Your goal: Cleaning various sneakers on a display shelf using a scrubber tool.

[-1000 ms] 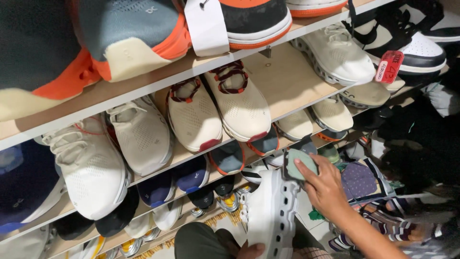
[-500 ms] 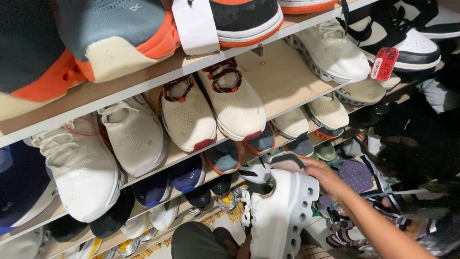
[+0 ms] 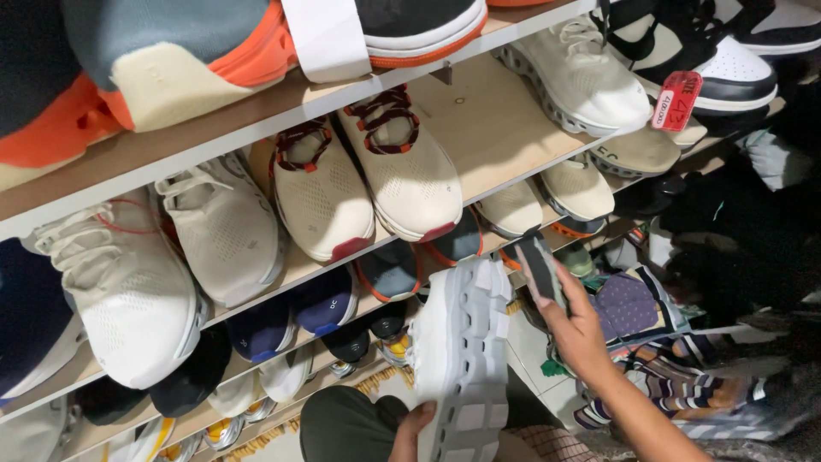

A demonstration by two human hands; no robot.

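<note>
my left hand [image 3: 414, 425], lowest in view, grips the white shoe [image 3: 463, 359] from below, fingers curled shut on its heel end, beside my dark green knee [image 3: 346, 425]; the shoe stands sole outward, its segmented tread facing me, toe pointing up toward the shelves. my right hand [image 3: 581, 335], just to the right of the shoe, has its fingers closed round a dark sponge [image 3: 540, 269], which sits just beside the toe end of the sole; whether it touches the sole i cannot tell. right of that hand, patterned cloth [image 3: 637, 310] lies in a heap, partly purple, partly striped. behind the shoe, the lower wooden shelf [image 3: 299, 267] carries cream mesh shoes [image 3: 368, 184] with dark red laces, and white laced shoes [image 3: 128, 282] further left; navy and black shoes [image 3: 291, 325] sit in the tier beneath. further right on that level, a white shoe with a ridged sole [image 3: 577, 81] stands near a red tag [image 3: 676, 101]. farthest, the top shelf [image 3: 171, 154] holds an orange, blue-grey and cream shoe [image 3: 162, 60] and a white paper tag [image 3: 325, 38].
</note>
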